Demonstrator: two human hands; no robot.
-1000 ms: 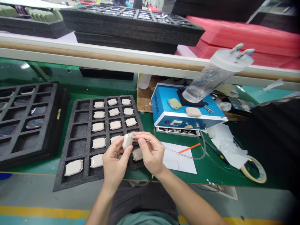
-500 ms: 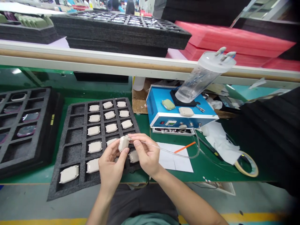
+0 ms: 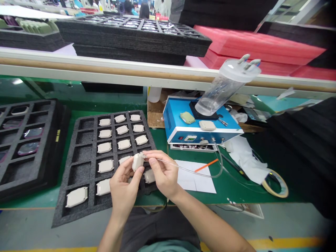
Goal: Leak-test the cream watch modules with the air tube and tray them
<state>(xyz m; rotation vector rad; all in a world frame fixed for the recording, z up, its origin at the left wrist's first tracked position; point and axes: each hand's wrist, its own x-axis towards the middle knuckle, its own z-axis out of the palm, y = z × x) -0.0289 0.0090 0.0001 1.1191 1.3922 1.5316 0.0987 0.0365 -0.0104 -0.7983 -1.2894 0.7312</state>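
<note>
My left hand (image 3: 126,182) grips a beige watch-shaped case (image 3: 138,162) between thumb and fingers, tilted on edge above the foam tray. From the right, my right hand (image 3: 164,173) pinches the end of a clear thin tube (image 3: 186,169) against the top edge of the case; the exact tip is hidden by the fingers. That tube curves back to the front of a blue machine (image 3: 175,115). Under and left of my hands lies a dark grey foam tray (image 3: 91,168) with several beige cases in its pockets; most left-column pockets hold nothing.
On the machine are a green case (image 3: 187,117), a beige case (image 3: 207,125) and a tilted clear cylinder (image 3: 219,91). White paper (image 3: 196,182), an orange stick (image 3: 206,165), tissue (image 3: 245,157) and a tape roll (image 3: 282,183) lie right. Another foam tray (image 3: 49,164) stands left.
The view has shifted slightly. Both hands keep nearly the same pose on the case and tube.
</note>
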